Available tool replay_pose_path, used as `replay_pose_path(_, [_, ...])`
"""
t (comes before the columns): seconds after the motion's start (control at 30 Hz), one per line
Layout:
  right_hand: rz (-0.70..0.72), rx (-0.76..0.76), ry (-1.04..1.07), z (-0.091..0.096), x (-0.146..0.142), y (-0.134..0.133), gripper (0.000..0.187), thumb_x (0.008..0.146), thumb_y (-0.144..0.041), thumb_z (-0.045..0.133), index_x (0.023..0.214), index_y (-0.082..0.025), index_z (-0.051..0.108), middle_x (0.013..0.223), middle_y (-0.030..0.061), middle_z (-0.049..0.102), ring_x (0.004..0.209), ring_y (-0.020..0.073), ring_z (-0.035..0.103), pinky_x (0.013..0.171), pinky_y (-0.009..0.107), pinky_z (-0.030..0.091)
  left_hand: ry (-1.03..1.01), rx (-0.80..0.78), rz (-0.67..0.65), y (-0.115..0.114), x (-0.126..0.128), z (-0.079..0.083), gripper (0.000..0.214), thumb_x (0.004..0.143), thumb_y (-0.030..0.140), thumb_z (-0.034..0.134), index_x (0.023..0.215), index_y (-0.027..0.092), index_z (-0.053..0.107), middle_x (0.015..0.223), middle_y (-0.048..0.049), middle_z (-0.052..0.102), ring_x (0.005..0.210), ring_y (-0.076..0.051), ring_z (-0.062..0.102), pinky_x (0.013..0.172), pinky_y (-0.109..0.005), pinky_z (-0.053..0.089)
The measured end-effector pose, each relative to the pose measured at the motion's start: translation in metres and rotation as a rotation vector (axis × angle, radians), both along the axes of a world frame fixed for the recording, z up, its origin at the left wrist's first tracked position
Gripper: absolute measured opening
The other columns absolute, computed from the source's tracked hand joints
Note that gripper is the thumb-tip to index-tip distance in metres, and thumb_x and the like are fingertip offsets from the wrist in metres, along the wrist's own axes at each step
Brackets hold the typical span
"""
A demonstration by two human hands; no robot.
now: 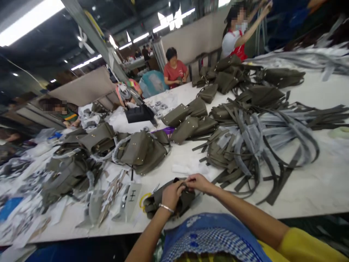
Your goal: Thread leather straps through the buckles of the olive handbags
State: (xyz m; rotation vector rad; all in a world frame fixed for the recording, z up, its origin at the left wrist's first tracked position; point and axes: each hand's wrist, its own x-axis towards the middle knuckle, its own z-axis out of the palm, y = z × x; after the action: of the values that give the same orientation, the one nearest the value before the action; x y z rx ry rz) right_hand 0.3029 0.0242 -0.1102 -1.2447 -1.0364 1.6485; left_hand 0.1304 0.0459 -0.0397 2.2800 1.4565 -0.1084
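Observation:
An olive-green leather bag (158, 202) lies on the white table (313, 185) right in front of me. My left hand (171, 194), with a silver bracelet on the wrist, grips the bag's top edge with bent fingers. My right hand (198, 182) pinches the same top edge just to the right, fingers pressed together. Yellow-handled scissors (145, 198) lie partly under the bag's left side.
A heap of olive bags (141, 151) lies at centre left, and a tangle of grey and olive straps (261, 142) lies to the right. Cut pieces and paper (109, 196) cover the left. Other people sit and stand across the table (174, 71).

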Motion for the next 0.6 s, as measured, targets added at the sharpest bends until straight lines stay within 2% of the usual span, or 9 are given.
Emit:
replay_pose_path(0.13, [0.03,-0.021,-0.026,0.0,0.0,0.001,0.024,0.067,-0.034,0.064,0.077,-0.013,0.067,0.06,-0.0015,0.063,0.055,0.01,0.056,0.058,0.022,0.047,-0.068,-0.004,-0.052,0.0,-0.002,-0.001,0.031,0.089,0.038,0.048,0.117,0.03,0.06,0.112,-0.0011,0.069,0.101,-0.02,0.064,0.088,-0.028,0.046])
replay_pose_path(0.23, [0.05,-0.011,-0.076,0.006,-0.004,-0.001,0.015,0.066,-0.023,0.06,0.073,-0.012,0.068,0.053,-0.0029,0.061,0.051,0.0086,0.054,0.051,0.019,0.041,-0.028,0.018,-0.085,0.0,-0.002,-0.001,0.032,0.084,0.043,0.056,0.112,0.027,0.06,0.105,-0.0025,0.07,0.097,-0.02,0.064,0.083,-0.027,0.046])
replay_pose_path(0.33, [0.04,-0.009,-0.145,0.005,-0.009,-0.001,0.015,0.066,-0.019,0.056,0.073,-0.012,0.067,0.053,-0.0023,0.063,0.052,0.0092,0.055,0.05,0.018,0.04,0.052,0.069,-0.113,-0.001,0.003,0.0,0.029,0.082,0.042,0.058,0.105,0.025,0.061,0.096,-0.0035,0.071,0.09,-0.021,0.065,0.074,-0.027,0.046])
replay_pose_path(0.47, [-0.029,-0.015,-0.285,-0.015,-0.002,0.001,0.015,0.067,-0.021,0.058,0.075,-0.011,0.067,0.059,0.0002,0.066,0.057,0.0113,0.059,0.054,0.02,0.042,0.089,0.124,-0.091,-0.003,0.009,-0.002,0.026,0.083,0.039,0.056,0.105,0.025,0.061,0.094,-0.0036,0.071,0.087,-0.02,0.065,0.074,-0.026,0.045])
replay_pose_path(0.6, [-0.106,-0.053,-0.448,-0.045,0.023,0.001,0.015,0.068,-0.019,0.058,0.075,-0.01,0.067,0.059,0.0024,0.066,0.056,0.0127,0.06,0.054,0.022,0.041,0.056,0.128,-0.064,-0.005,0.008,-0.003,0.029,0.084,0.04,0.055,0.107,0.024,0.061,0.095,-0.0037,0.07,0.088,-0.019,0.065,0.076,-0.025,0.045])
